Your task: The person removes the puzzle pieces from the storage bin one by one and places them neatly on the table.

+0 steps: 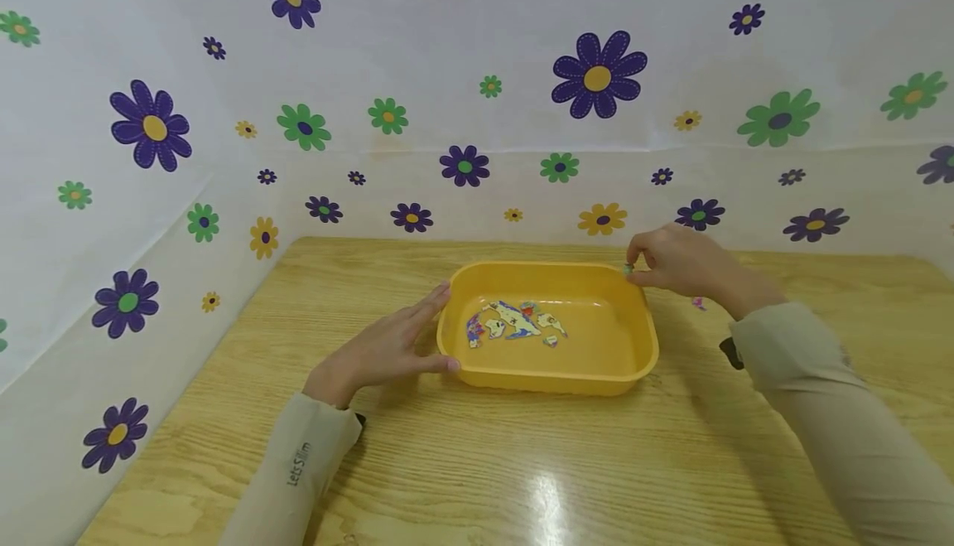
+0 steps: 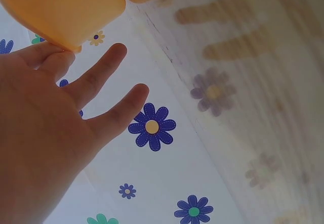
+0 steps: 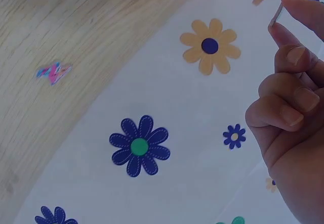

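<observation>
My left hand [image 1: 383, 351] rests against the left side of a yellow plastic tub [image 1: 555, 383], thumb on its near rim and straight fingers along the side. The left wrist view shows the same hand [image 2: 66, 92] with fingers spread beside the tub wall [image 2: 76, 11]. Over the tub's far right corner, my right hand [image 1: 681, 260] pinches a small thin flat piece [image 1: 628, 268] between thumb and index finger. That piece [image 3: 276, 14] appears nearly edge-on in the right wrist view, so its print is hidden. Several printed cutouts [image 1: 514, 320] lie on the tub's floor, mostly toward the left.
A small pink and blue cutout [image 3: 54, 73] lies on the wood-grain table [image 1: 462, 471] to the right of the tub, close to the right wrist. Behind and to the left stands a white sheet [image 1: 447, 41] printed with flowers.
</observation>
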The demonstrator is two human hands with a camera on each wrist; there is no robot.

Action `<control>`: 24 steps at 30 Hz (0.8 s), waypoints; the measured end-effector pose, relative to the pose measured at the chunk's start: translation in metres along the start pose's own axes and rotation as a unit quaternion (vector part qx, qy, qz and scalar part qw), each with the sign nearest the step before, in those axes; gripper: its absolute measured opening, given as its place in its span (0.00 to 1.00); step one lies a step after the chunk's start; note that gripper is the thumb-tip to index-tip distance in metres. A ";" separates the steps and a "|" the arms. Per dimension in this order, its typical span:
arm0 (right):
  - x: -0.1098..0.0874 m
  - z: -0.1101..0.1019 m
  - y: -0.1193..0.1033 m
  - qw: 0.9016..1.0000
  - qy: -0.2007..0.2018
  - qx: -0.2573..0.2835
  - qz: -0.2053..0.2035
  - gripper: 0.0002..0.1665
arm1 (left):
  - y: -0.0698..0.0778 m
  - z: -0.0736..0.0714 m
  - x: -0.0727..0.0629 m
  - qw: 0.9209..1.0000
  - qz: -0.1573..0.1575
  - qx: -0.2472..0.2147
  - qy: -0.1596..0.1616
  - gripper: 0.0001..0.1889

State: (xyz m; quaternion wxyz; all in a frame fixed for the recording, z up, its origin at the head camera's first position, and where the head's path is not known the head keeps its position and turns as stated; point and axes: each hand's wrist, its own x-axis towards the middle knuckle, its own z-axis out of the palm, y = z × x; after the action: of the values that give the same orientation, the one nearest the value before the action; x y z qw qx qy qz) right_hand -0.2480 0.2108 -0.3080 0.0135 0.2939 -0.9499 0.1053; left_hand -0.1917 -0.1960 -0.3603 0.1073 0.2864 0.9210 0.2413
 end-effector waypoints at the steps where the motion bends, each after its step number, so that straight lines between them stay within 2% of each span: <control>1: -0.001 -0.001 0.002 1.000 -0.001 0.000 0.004 0.12 | 0.000 0.000 0.000 1.000 0.001 -0.001 0.000 0.56; 12: -0.018 -0.005 0.021 1.000 0.002 -0.015 0.021 0.12 | -0.002 0.001 0.001 1.000 0.003 0.000 0.004 0.56; 24: -0.034 0.003 0.049 0.999 -0.023 -0.019 0.042 0.10 | 0.000 0.000 0.000 1.000 -0.001 0.000 0.002 0.57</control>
State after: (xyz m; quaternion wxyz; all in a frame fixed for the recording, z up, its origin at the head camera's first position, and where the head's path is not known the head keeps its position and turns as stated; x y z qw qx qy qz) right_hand -0.2471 0.2683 -0.3234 -0.0074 0.2560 -0.9632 0.0812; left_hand -0.1918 -0.1957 -0.3603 0.1061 0.2848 0.9216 0.2416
